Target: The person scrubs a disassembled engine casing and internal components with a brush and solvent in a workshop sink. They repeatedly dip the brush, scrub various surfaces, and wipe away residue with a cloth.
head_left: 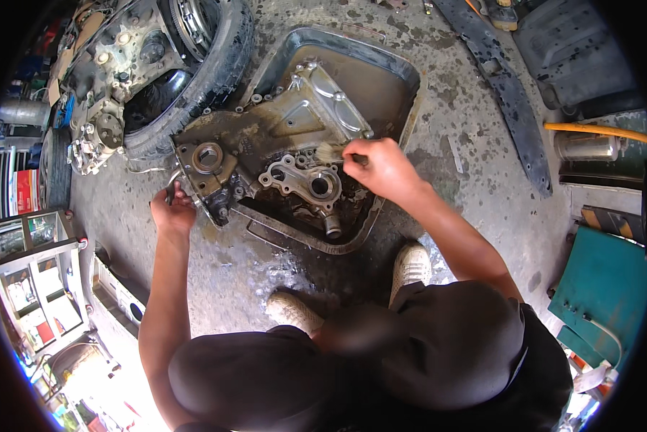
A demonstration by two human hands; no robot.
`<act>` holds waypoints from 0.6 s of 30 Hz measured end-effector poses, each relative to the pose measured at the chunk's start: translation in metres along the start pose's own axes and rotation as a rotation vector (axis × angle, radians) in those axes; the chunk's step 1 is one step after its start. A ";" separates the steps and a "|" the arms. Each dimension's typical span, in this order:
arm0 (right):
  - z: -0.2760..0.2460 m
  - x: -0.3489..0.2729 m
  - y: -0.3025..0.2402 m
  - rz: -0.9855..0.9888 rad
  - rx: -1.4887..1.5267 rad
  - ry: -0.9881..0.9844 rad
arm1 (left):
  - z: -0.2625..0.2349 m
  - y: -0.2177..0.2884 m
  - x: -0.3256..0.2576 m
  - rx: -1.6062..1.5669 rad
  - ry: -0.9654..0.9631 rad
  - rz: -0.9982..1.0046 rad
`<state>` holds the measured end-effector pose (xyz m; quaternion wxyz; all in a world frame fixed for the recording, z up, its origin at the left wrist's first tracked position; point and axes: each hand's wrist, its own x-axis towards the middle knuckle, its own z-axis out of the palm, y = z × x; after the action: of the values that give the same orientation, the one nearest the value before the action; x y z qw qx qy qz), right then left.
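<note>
A large, dirty metal engine cover (255,131) lies tilted across a metal drip tray (404,75), its left end jutting past the rim. Beside that left end my left hand (173,209) is closed, fingers curled at the cover's edge; the exact grip is partly hidden. My right hand (383,167) is wrapped round a brush whose pale bristles (329,153) are against or just above the cover's lower right part. Just below the bristles is a lighter metal pump-like housing (305,186) with a round bore and a short pipe stub. Dark, murky liquid stands in the tray.
A tyre (226,72) with an engine assembly (140,47) inside it stands at the far left. A long dark metal bar (507,101) lies on the right. Further right are an orange hose (597,130) and a teal metal box (600,291). My shoes (412,268) are close to the tray's near edge.
</note>
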<state>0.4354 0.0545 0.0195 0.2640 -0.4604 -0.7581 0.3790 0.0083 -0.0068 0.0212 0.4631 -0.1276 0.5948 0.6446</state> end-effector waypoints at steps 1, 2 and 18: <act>-0.012 0.000 -0.012 0.104 -0.022 -0.045 | -0.004 0.000 -0.001 -0.007 -0.005 0.024; -0.011 0.001 -0.024 -0.023 0.096 0.001 | -0.005 0.003 0.001 -0.012 -0.002 0.029; -0.038 0.004 0.046 0.101 -0.536 -0.013 | 0.009 -0.003 -0.005 0.038 -0.015 0.029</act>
<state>0.4854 0.0840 0.0042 0.1086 -0.5487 -0.8091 0.1804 0.0166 -0.0014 0.0251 0.4604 -0.1052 0.6051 0.6409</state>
